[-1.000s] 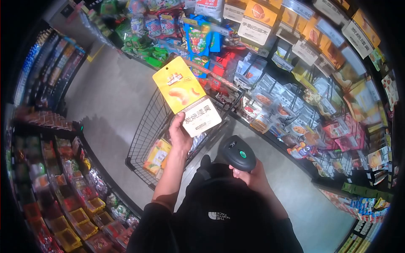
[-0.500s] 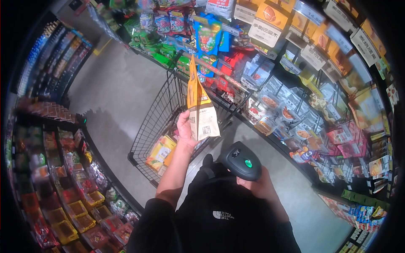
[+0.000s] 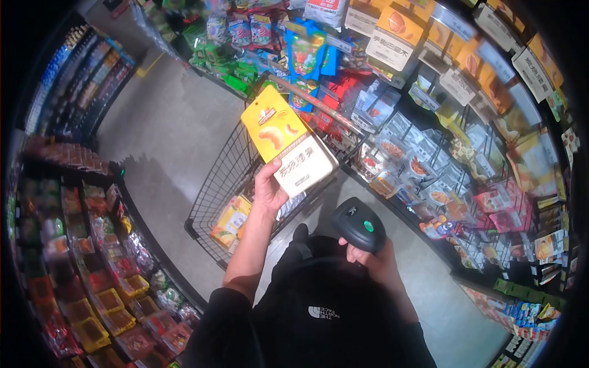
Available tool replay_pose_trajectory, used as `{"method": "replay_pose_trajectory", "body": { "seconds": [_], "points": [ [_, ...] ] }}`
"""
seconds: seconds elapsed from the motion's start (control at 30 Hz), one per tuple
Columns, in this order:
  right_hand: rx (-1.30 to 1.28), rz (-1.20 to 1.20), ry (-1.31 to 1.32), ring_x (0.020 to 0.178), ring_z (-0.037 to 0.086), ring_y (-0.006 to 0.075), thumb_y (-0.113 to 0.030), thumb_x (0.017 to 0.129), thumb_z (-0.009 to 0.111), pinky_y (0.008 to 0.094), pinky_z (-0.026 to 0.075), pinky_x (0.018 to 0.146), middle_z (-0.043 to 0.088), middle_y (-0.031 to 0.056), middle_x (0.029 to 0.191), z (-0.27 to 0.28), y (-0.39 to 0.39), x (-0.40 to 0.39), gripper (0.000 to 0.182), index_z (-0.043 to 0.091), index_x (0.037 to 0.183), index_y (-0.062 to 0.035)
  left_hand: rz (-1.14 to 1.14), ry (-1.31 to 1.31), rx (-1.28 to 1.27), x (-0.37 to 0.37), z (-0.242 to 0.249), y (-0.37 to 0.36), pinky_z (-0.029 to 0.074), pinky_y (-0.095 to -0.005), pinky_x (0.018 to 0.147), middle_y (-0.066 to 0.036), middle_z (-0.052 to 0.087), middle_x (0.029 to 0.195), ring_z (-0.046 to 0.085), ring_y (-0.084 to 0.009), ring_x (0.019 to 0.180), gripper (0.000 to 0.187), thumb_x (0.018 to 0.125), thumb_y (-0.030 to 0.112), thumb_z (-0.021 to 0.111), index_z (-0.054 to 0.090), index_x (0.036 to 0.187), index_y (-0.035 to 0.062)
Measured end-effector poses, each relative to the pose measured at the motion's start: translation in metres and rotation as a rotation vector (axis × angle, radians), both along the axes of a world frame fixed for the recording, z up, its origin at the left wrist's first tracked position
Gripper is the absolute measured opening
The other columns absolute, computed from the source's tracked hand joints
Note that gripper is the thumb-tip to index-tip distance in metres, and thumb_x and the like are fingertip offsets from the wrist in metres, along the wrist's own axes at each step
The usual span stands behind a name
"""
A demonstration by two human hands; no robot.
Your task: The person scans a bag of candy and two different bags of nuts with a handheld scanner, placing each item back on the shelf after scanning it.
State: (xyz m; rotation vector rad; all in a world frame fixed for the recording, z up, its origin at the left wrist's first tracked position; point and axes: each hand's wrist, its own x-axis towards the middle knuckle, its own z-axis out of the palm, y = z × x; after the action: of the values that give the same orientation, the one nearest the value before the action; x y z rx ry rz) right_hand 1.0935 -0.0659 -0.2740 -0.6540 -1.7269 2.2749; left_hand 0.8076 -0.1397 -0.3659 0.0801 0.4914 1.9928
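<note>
My left hand [image 3: 269, 189] grips a yellow and cream bag of cashews [image 3: 287, 144] by its side, over the shopping cart. The bag's printed front, with curved nuts on it, faces up at me. Below it, the black wire cart [image 3: 211, 202] holds a yellow package [image 3: 232, 219] and other packages partly hidden by my arm. My right hand [image 3: 371, 257] is closed round the handle of a black barcode scanner [image 3: 359, 224], whose green button or light shows on top. Most of that handle is out of sight beneath the scanner's head.
Hanging snack bags [image 3: 423, 165] fill the rack along the right, close to the cart. At the left stands a shelf of packaged goods [image 3: 98, 306]. Grey floor [image 3: 165, 122] runs between them. A red-brown cart handle [image 3: 319, 104] lies near the rack.
My left hand has turned the bag from its narrow side and back to its broad printed front. The scanner in my right hand has shifted slightly right and tilted.
</note>
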Motion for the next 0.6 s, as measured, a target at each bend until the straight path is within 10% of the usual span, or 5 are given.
{"method": "replay_pose_trajectory", "body": {
  "seconds": [0.17, 0.27, 0.4, 0.6],
  "points": [
    [0.02, -0.057, -0.001, 0.071, 0.06, 0.0096, -0.008, 0.086, 0.061, 0.0262, 0.048, 0.062, 0.065, 0.0043, 0.085, 0.001, -0.006, -0.009, 0.025, 0.062, 0.109, 0.002, 0.13, -0.014, -0.203, 0.006, -0.01, 0.014, 0.045, -0.0468, 0.105, -0.017, 0.056, 0.135, 0.056, -0.0315, 0.123, 0.06, 0.087, 0.02, 0.07, 0.044, 0.137, 0.0008],
    [0.725, -0.073, -0.183, 0.087, 0.07, 0.0302, -0.004, 0.082, 0.068, 0.0363, 0.053, 0.076, 0.068, 0.018, 0.099, 0.002, -0.014, -0.021, 0.037, 0.058, 0.116, 0.0033, 0.167, -0.071, -0.203, 0.011, -0.017, 0.017, 0.046, -0.0456, 0.104, -0.015, 0.057, 0.133, 0.056, -0.0302, 0.123, 0.056, 0.088, 0.022, 0.07, 0.047, 0.135, 0.0022],
    [0.921, -0.003, -0.035, 0.078, 0.065, 0.0408, -0.007, 0.077, 0.071, 0.0441, 0.053, 0.067, 0.064, 0.0215, 0.092, -0.002, -0.02, -0.03, 0.05, 0.053, 0.122, 0.0043, 0.225, -0.069, -0.216, 0.014, -0.025, 0.02, 0.05, -0.0449, 0.099, -0.014, 0.057, 0.132, 0.058, -0.0277, 0.12, 0.047, 0.096, 0.027, 0.059, 0.045, 0.135, 0.0036],
    [0.984, 0.054, -0.013, 0.078, 0.064, 0.0408, -0.005, 0.073, 0.071, 0.0438, 0.053, 0.067, 0.063, 0.0222, 0.095, -0.015, -0.024, -0.032, 0.058, 0.05, 0.126, 0.0062, 0.275, -0.064, -0.26, 0.014, -0.028, 0.02, 0.052, -0.0447, 0.096, -0.014, 0.059, 0.129, 0.059, -0.028, 0.118, 0.043, 0.097, 0.027, 0.059, 0.049, 0.131, 0.0029]
  ]
}}
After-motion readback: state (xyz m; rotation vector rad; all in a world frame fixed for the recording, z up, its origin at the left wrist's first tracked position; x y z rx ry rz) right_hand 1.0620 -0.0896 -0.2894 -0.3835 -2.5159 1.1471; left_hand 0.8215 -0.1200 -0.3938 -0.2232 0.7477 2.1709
